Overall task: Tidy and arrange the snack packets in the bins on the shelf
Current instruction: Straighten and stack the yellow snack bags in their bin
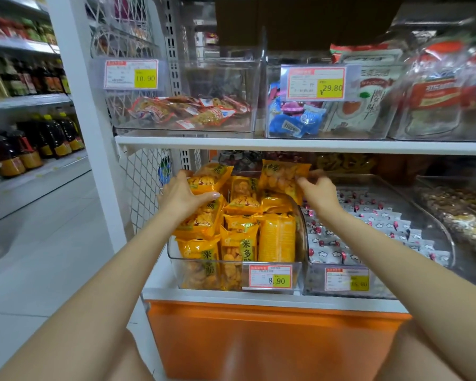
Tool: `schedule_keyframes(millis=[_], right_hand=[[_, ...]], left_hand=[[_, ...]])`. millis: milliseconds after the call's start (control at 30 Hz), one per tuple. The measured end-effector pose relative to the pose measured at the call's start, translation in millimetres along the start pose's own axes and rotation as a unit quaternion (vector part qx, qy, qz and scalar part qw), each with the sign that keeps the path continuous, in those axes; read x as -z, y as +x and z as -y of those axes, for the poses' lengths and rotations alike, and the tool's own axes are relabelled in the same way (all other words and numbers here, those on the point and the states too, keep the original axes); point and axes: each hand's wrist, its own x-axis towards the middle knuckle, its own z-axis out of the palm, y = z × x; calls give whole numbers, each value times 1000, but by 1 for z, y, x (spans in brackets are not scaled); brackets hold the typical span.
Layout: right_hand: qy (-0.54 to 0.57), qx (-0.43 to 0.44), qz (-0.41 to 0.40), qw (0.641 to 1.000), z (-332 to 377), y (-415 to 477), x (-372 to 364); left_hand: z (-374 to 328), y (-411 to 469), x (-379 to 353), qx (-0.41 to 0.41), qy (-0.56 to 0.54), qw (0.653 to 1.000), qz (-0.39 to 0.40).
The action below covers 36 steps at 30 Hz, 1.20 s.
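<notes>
Head view: two hands (pixel 186 198) (pixel 318 193) grip perhaps two packets (pixel 208 178) (pixel 282 177).

Your lower shelf (pixel 231 297) carries a clear bin (pixel 173 261) of yellow packets (pixel 239 243) and, just beside it, a second bin (pixel 315 281) of silver packets (pixel 368 215); the upper shelf (pixel 286 145) carries more clear bins (pixel 254 116).

Left hand (pixel 182 196) fingers: were hidden behind left packet (pixel 207 177).
Right hand (pixel 320 192) fingers: sat partly behind right packet (pixel 282 177).
Price label (pixel 270 276) print: was blurred.

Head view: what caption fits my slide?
Left hand and right hand grip orange packets in the clear bin.
</notes>
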Motion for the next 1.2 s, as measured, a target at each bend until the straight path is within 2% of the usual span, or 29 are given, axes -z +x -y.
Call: schedule_keyframes(millis=[167,300,433,600,700,800,933,1033,1100,1200], right_hand=[[-46,64,5,997,4,-2,3],[-64,49,27,996,5,-2,1],[-160,31,122,979,3,3,-4],[-230,64,118,964,4,9,-4],[-295,85,99,947,6,8,-8],[-333,70,64,938,10,11,-14],[-325,27,109,939,17,15,-22],[-343,26,129,930,18,15,-25],[-311,20,127,942,17,15,-25],[-153,-23,100,983,14,20,-20]], left_hand=[[0,-3,1,-5,1,1000,-2],[-6,-9,3,-29,39,999,-21],[-9,-16,7,-95,75,991,-54],[-13,-26,11,-216,77,970,-86],[-17,-32,12,-290,73,953,-41],[-22,-39,8,-344,120,931,23],[-28,-41,3,-364,186,908,93],[-31,-39,-2,-347,209,902,147],[-33,-38,-4,-353,234,891,162],[-40,-39,-6,-376,288,861,185]])
